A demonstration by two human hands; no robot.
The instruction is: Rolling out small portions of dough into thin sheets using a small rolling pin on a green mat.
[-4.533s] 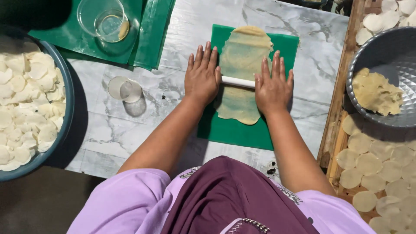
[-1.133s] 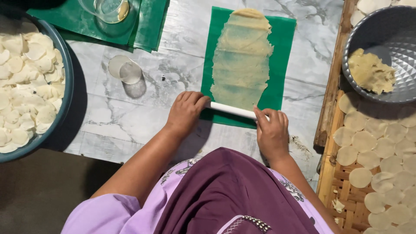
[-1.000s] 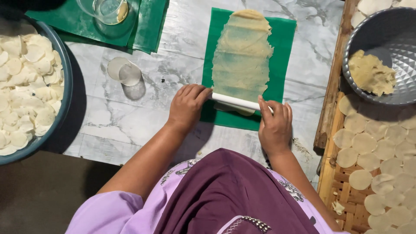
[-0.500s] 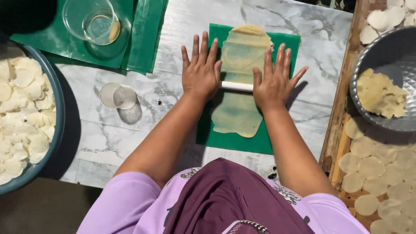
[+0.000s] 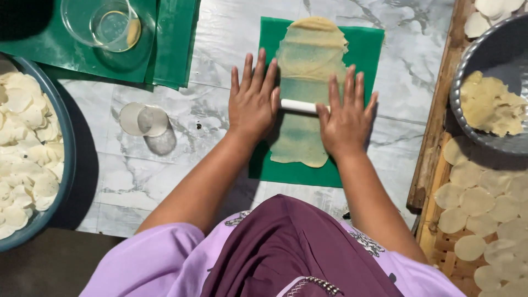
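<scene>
1. The left hand (image 5: 254,102) is lying flat with fingers spread, pressing on the left end of the thin white rolling pin (image 5: 298,106).
2. The right hand (image 5: 345,116) is lying flat and spread too, pressing on the pin's right end.
3. The pin is lying across the middle of the long, thin, pale yellow dough sheet (image 5: 308,66).
4. The dough is lying on the green plastic mat (image 5: 367,55), which is sitting on the grey marble counter (image 5: 231,33).
5. Left of the mat, a small clear round cutter (image 5: 146,120) is sitting on the counter.

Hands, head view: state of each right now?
Left hand: open, palm flat on the white rolling pin, fingers spread.
Right hand: open, palm flat on the pin's other end, over the dough sheet.
</scene>
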